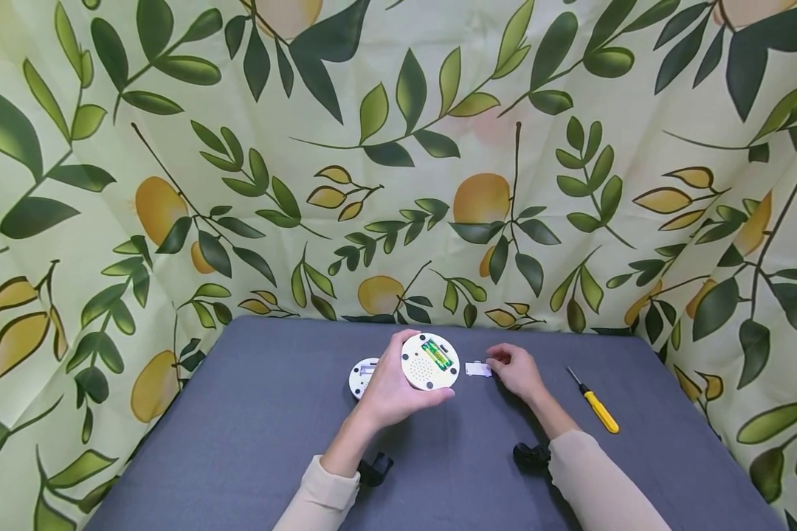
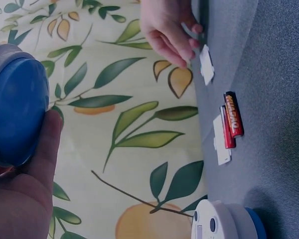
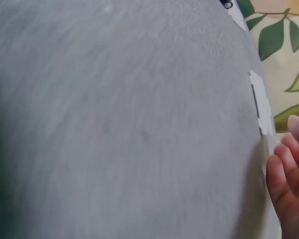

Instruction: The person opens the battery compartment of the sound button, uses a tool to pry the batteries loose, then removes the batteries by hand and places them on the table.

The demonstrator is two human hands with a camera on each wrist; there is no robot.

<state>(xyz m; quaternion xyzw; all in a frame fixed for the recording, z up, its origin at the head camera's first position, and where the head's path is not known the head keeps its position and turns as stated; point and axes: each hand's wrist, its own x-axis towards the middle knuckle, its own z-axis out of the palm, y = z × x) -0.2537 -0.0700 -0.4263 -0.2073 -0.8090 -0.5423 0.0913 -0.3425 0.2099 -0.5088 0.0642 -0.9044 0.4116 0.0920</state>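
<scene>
My left hand (image 1: 393, 394) grips a round white-and-blue device (image 1: 421, 371) by its edge, raised over the table. Its white underside, with speaker holes and dark feet, faces me; two green batteries (image 1: 436, 354) sit in its uncovered compartment. The blue top (image 2: 20, 109) shows in the left wrist view. My right hand (image 1: 514, 371) is beside a small white battery cover (image 1: 478, 369) lying on the table, fingers loosely bent and apart from it in the right wrist view (image 3: 291, 184). A second such device (image 1: 360, 378) is partly hidden behind my left hand.
A screwdriver (image 1: 600, 409) with a yellow handle lies to the right on the grey tablecloth (image 1: 259, 442). Red batteries (image 2: 233, 119) lie by another white cover (image 2: 221, 142), hidden from the head view. A leaf-patterned cloth (image 1: 398, 243) hangs round the table.
</scene>
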